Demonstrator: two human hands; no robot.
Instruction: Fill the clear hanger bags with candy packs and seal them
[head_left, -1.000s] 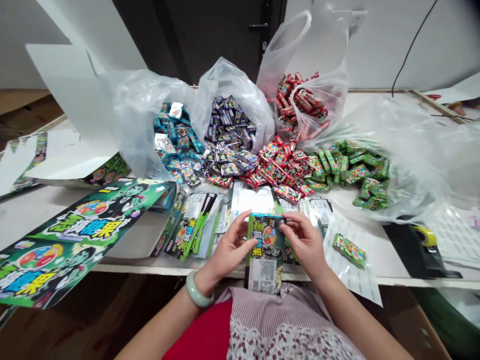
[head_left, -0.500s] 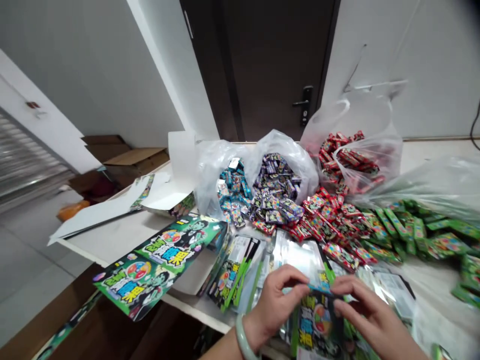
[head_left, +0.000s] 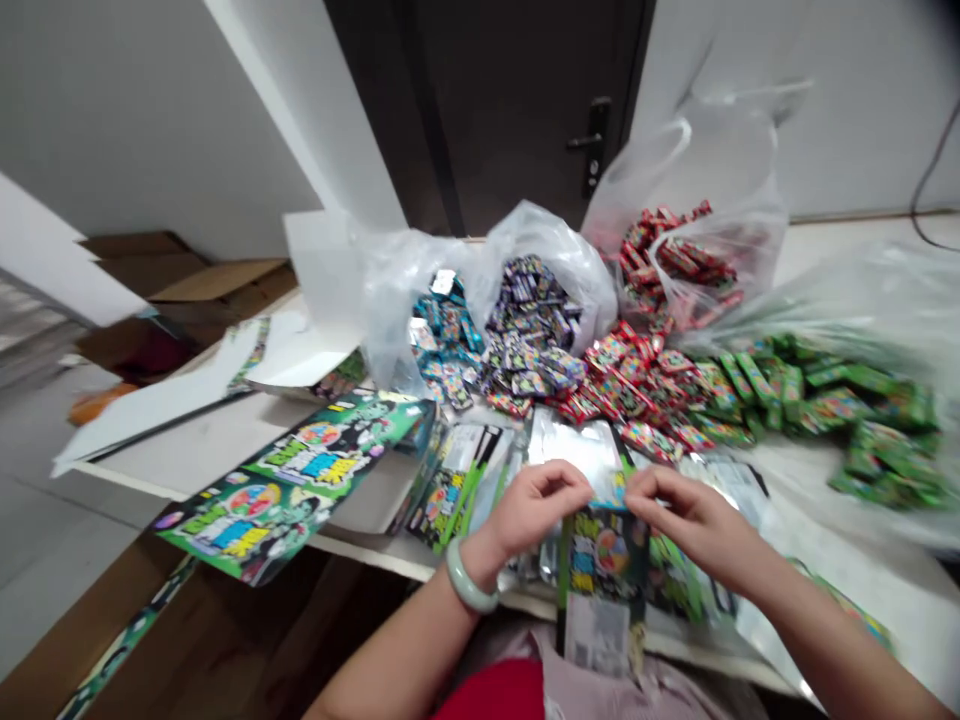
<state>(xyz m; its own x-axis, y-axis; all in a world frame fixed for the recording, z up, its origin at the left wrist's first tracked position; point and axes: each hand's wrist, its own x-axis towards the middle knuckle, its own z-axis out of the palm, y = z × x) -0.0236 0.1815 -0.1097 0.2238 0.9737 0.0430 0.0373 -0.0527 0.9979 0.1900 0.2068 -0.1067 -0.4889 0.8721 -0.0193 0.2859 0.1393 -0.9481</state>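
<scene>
My left hand (head_left: 536, 508) and my right hand (head_left: 686, 517) both pinch the top edge of a green printed pouch (head_left: 600, 575) that hangs upright in front of me, over my lap. A pale green bangle (head_left: 466, 585) sits on my left wrist. Behind the pouch lie flat printed pouches (head_left: 457, 480) in a stack on the white table (head_left: 217, 445). Further back are heaps of small wrapped sweets: blue (head_left: 442, 335), purple (head_left: 532, 330), red (head_left: 637, 385) and green (head_left: 825, 400).
Clear plastic bags (head_left: 697, 170) hold the sweets at the back. A large green printed box (head_left: 292, 480) lies open at the left table edge. White cardboard sheets (head_left: 172, 400) and brown cartons (head_left: 180, 280) are at far left. A dark door (head_left: 517, 100) stands behind.
The view swung up and left, then partly back down. My hands moved from the pouch's sides to pinching its top edge; the pouch stays upright between them.
</scene>
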